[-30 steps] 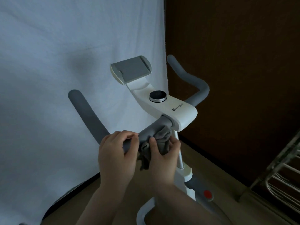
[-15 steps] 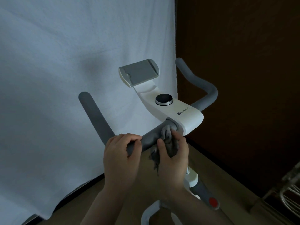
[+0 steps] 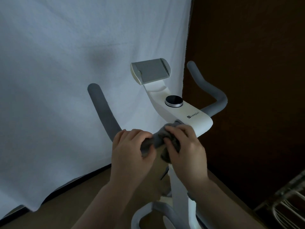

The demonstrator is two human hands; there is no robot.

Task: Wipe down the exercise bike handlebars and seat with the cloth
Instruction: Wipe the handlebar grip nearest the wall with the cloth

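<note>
The left hand point(image 3: 130, 151) curls round the grey foam-covered handlebars point(image 3: 105, 113) of the white exercise bike point(image 3: 194, 119), gripping the left bar near its bend. Just beside it, the right hand point(image 3: 186, 149) grips the crumpled grey cloth point(image 3: 171, 142), which is wrapped round the same bar next to the white centre console with its round black knob point(image 3: 174, 100). A white sheet point(image 3: 82, 63) hangs behind.

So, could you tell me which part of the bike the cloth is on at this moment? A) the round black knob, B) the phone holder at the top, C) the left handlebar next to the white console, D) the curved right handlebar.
C: the right hand grips the grey cloth around the left handlebar beside the white console, while the left hand grips the bar alongside.
</note>
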